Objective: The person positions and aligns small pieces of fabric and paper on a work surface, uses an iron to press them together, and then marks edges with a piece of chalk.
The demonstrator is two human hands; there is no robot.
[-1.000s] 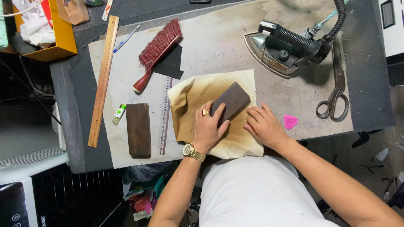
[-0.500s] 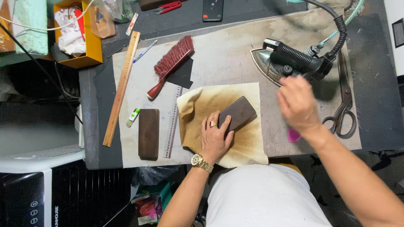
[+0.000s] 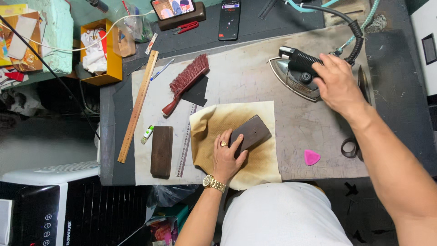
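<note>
Left hand [image 3: 226, 156]: laid flat, fingers spread, on a dark block [image 3: 250, 133]; nothing is clasped, the block is only pressed down
Block: set on a tan cloth [image 3: 214, 123] at the bench's 6 o'clock edge
Right hand [image 3: 336, 85]: curled over the black handle of the iron [image 3: 292, 75] at 2 o'clock; how tightly it is closed cannot be told
Pink chalk [image 3: 312, 157]: at 5 o'clock of the iron
Brush [image 3: 184, 84]: at 11 o'clock of the cloth

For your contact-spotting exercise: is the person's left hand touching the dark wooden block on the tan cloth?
Touching. The head view shows the left hand pressed onto the dark wooden block, fingers overlapping its near end.
</note>
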